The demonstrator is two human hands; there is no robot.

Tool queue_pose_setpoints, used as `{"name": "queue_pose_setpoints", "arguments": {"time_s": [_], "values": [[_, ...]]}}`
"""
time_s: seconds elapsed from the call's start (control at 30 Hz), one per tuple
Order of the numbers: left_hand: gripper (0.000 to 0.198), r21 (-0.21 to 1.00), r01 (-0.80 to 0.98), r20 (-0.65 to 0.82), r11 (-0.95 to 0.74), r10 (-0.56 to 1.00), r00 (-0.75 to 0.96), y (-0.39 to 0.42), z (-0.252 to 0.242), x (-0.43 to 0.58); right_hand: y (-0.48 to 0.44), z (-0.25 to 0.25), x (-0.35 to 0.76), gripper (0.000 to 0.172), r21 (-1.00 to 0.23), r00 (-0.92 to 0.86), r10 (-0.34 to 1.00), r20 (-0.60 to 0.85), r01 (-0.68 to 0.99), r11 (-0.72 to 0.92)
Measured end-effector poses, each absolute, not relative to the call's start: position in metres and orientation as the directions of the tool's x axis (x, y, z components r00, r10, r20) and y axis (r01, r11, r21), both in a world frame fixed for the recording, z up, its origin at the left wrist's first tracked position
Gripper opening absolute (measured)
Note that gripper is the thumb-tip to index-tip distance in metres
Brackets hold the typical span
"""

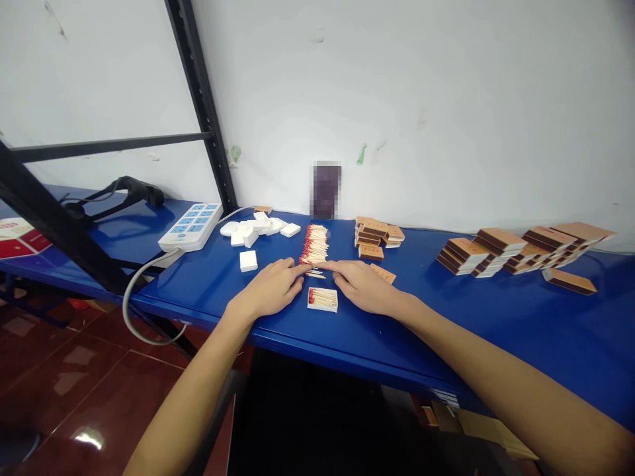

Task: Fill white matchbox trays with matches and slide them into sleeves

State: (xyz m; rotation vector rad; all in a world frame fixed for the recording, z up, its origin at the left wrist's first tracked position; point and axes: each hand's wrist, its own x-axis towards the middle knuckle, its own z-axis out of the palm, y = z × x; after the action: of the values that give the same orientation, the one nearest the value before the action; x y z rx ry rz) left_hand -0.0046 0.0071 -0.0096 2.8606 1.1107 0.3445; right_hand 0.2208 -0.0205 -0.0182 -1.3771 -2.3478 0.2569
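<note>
Red-tipped matches (316, 239) lie in a long row on the blue table. My left hand (272, 285) reaches in from the left, its index fingertip on the red heads at the row's near end. From the right, my right hand (364, 284) sets its index fingertip against the plain ends of the same matches. Both hands have the other fingers curled, and a few matches sit between the two fingertips. Just below lies a white matchbox tray (322, 307) holding matches, their red heads to the left. An orange matchbox sleeve (384, 272) is partly behind my right hand.
White empty-looking trays (245, 235) are heaped at left, with one tray (249, 260) apart. Brown matchboxes (374, 233) are piled behind my right hand; longer stacks (501, 244) stand at right. A power strip (192, 226), its cable and a black shelf frame (201, 99) are at left.
</note>
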Motion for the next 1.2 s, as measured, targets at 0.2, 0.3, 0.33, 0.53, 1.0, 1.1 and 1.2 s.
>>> {"name": "queue_pose_setpoints", "arguments": {"time_s": [0.2, 0.3, 0.33, 0.53, 1.0, 1.1, 1.2], "values": [[0.045, 0.097, 0.665, 0.18, -0.741, 0.67, 0.72, 0.0074, -0.0112, -0.0038, -0.0181, -0.0172, 0.2204, 0.051, -0.345, -0.438, 0.87, 0.227, 0.799, 0.492], [0.045, 0.085, 0.667, 0.178, -0.74, 0.67, 0.721, 0.0074, -0.0114, -0.0036, -0.0173, -0.0174, 0.2203, 0.052, -0.343, -0.436, 0.871, 0.225, 0.802, 0.49], [0.045, 0.082, 0.668, 0.178, -0.74, 0.67, 0.721, 0.0073, -0.0115, -0.0035, -0.0172, -0.0176, 0.2203, 0.052, -0.342, -0.435, 0.872, 0.225, 0.803, 0.489], [0.045, 0.069, 0.672, 0.17, -0.737, 0.672, 0.72, 0.0069, -0.011, -0.0032, -0.0162, -0.0189, 0.2207, 0.052, -0.328, -0.432, 0.871, 0.232, 0.809, 0.488], [0.044, 0.057, 0.668, 0.186, -0.742, 0.666, 0.723, 0.0059, -0.0103, -0.0017, -0.0139, -0.0211, 0.2208, 0.05, -0.331, -0.43, 0.868, 0.247, 0.805, 0.493], [0.044, 0.058, 0.671, 0.183, -0.739, 0.669, 0.72, 0.0052, -0.0096, -0.002, -0.0141, -0.021, 0.221, 0.049, -0.321, -0.426, 0.87, 0.248, 0.811, 0.488], [0.043, 0.062, 0.672, 0.184, -0.738, 0.67, 0.719, 0.0054, -0.01, -0.0023, -0.0145, -0.0206, 0.2209, 0.05, -0.323, -0.428, 0.871, 0.241, 0.811, 0.488]]}}
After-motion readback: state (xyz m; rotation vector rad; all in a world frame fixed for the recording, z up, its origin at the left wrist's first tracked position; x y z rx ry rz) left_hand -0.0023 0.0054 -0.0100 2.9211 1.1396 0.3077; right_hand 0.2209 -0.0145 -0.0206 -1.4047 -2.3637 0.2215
